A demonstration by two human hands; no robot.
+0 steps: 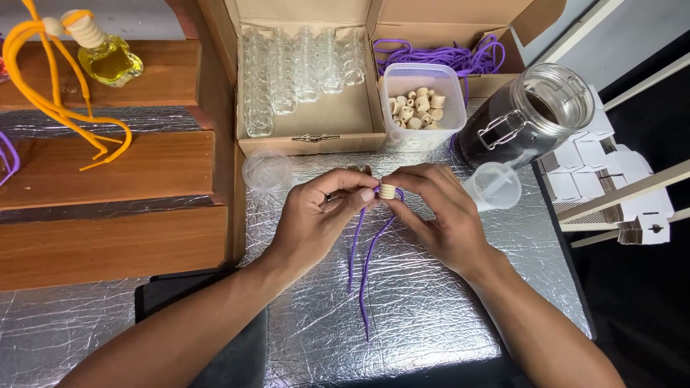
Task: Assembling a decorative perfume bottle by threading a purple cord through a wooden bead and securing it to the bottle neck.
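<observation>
My left hand [316, 215] and my right hand [438, 208] meet over a silver foil mat [431, 316]. Between their fingertips sits a small pale wooden cap [387, 190] with a purple cord [365, 266] running through it. The cord's two ends hang down across the foil toward me. My left fingers pinch the cord beside the cap, and a small glass piece shows just behind them. My right thumb and fingers grip the cap itself.
A cardboard box of empty glass bottles [302, 65] stands behind, beside a plastic tub of wooden caps [420, 104] and loose purple cords [453, 56]. A dark-filled glass jar [528, 115], a small funnel [496, 185] and a clear lid [267, 170] lie near. Wooden steps hold a bottle with yellow cord [108, 57].
</observation>
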